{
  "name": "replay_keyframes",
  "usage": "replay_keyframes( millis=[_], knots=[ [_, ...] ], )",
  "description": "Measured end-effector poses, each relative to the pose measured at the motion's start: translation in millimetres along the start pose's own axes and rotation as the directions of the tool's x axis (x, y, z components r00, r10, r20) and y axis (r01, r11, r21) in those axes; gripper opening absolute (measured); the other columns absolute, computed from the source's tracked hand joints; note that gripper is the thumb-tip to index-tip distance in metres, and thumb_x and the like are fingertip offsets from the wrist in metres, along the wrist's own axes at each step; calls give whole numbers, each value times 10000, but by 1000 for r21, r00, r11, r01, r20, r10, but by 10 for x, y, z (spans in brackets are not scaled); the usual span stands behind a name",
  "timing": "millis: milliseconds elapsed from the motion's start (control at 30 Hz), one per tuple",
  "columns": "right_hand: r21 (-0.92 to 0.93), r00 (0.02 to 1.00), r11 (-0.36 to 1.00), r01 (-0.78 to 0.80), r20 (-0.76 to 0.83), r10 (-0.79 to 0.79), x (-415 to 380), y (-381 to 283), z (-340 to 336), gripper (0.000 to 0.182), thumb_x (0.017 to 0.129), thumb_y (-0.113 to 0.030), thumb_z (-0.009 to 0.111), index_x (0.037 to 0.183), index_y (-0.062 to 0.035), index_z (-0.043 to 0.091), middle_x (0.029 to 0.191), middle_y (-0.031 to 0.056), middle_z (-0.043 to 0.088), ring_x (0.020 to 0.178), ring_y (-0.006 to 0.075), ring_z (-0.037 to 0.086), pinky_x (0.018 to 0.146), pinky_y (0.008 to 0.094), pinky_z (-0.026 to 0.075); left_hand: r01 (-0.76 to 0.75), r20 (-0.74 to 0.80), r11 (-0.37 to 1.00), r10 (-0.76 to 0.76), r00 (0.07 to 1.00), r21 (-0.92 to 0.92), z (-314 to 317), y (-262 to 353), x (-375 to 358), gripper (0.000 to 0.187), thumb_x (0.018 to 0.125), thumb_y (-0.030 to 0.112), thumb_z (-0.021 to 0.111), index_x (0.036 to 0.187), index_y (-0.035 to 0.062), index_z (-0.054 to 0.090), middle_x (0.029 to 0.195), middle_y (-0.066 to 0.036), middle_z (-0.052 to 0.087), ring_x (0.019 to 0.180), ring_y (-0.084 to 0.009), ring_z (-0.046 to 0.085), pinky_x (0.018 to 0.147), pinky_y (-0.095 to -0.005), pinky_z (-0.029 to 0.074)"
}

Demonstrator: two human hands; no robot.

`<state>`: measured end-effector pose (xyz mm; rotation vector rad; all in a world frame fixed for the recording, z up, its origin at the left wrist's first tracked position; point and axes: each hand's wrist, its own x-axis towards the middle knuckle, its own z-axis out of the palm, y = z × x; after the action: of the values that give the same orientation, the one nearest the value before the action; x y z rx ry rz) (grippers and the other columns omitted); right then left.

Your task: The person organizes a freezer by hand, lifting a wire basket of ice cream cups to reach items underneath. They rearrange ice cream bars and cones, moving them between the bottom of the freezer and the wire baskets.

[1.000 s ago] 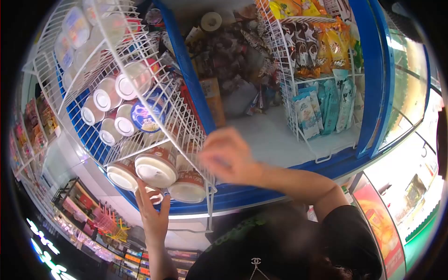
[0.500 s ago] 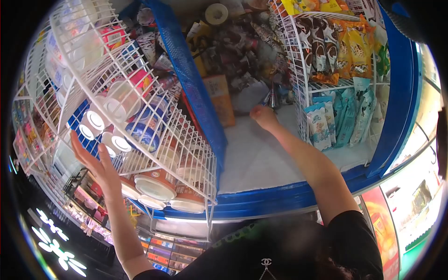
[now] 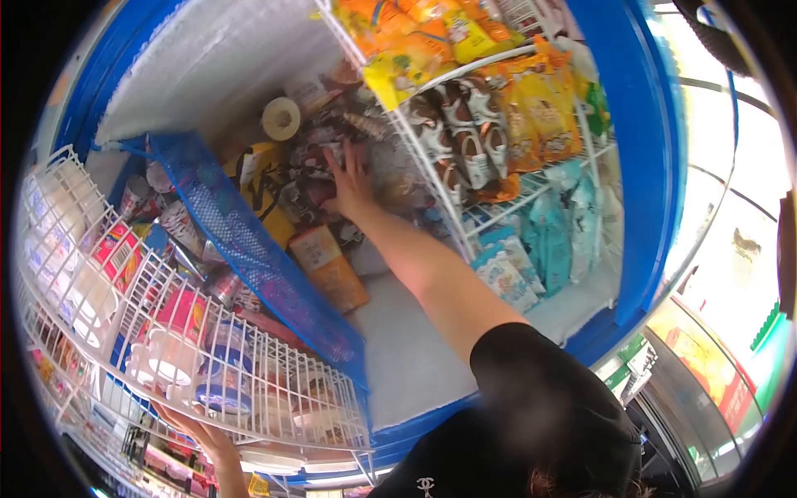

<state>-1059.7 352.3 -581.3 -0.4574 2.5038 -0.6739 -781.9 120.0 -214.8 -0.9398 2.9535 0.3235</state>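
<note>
Deep in a chest freezer, my right hand (image 3: 349, 183) is open, fingers spread over a heap of wrapped frozen treats (image 3: 311, 166). Whether its fingertips touch a wrapper I cannot make out. My left hand (image 3: 199, 433) lies against the outer lower side of a tilted white wire basket (image 3: 282, 408), its fingers stretched out and partly behind the wires. Inside that basket are tubs and cups, among them a blue-and-white tub (image 3: 224, 365) and a pink cup (image 3: 184, 314). Near my right forearm stands an orange box (image 3: 330, 264).
A blue mesh divider (image 3: 249, 241) splits the freezer. To the right, a wire basket (image 3: 432, 153) holds orange packs (image 3: 544, 108), brown-wrapped bars (image 3: 473, 137) and light-blue packs (image 3: 548, 236). A white roll-shaped item (image 3: 281, 119) lies by the frosted back wall (image 3: 195, 70).
My right hand has gone from closed near the freezer's front to open and deeper over the heap. The view has shifted; my left hand stays at the tilted basket, now lower in view.
</note>
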Motion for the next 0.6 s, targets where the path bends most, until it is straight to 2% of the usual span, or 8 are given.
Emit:
replay_keyframes(
  millis=[67,133,200,267,367,467,567,600],
  knots=[
    [-166,998,986,36,48,-28,339,-53,228,1331,491,-412,939,1557,-284,153,1581,208,167,1471,419,132,1112,634,256,39,46,997,-42,998,67,-50,52,-53,798,988,543,400,1550,31,154,1582,-202,196,1464,-358,182,1182,-544,119],
    [-182,987,983,-29,153,58,527,-37,172,1291,505,-415,933,1551,-286,188,1589,175,180,1464,413,143,1110,637,263,53,45,997,-51,998,-55,-88,42,-132,767,996,471,431,1539,1,161,1580,-207,201,1460,-358,190,1186,-521,120],
    [-151,989,988,-13,142,34,627,154,275,993,587,-337,896,1451,-283,411,1502,103,387,1356,367,382,1107,523,332,18,73,999,-14,997,-43,-127,39,-211,767,998,463,434,1538,-3,152,1580,-216,192,1459,-369,182,1183,-529,118],
    [-171,998,985,35,66,-24,617,344,479,795,621,-218,874,1344,-234,543,1408,110,493,1301,342,454,1064,424,393,-5,104,1000,8,995,-28,-135,44,-256,767,999,454,436,1537,-7,142,1579,-225,182,1458,-381,175,1180,-537,117],
    [-53,981,994,98,-165,-105,411,447,552,608,648,-122,842,1221,-166,645,1261,133,603,1184,325,556,937,375,472,-10,103,1000,12,995,-25,-162,40,-266,768,1001,441,440,1535,-14,128,1578,-238,168,1457,-399,164,1175,-548,114],
    [276,905,918,286,-391,-165,272,496,425,544,652,-93,832,1172,-123,672,1115,150,670,1006,324,650,824,377,511,-16,85,999,19,996,-41,-119,15,-215,769,1003,428,444,1533,-20,114,1576,-251,153,1456,-416,153,1171,-560,112],
    [358,937,931,66,-343,65,-189,283,186,483,682,-78,819,1145,-106,686,1002,134,708,869,287,686,748,361,513,-7,84,999,10,996,-34,-87,93,-55,771,1005,415,448,1531,-26,99,1575,-264,139,1455,-434,142,1166,-572,109],
    [510,947,859,-52,-248,205,-367,150,82,481,692,-71,817,1152,-80,680,998,125,711,875,254,682,760,354,513,23,87,1000,-22,996,-9,-86,160,-8,785,996,462,430,1531,-19,114,1575,-251,146,1455,-421,138,1158,-572,122]
  ],
)
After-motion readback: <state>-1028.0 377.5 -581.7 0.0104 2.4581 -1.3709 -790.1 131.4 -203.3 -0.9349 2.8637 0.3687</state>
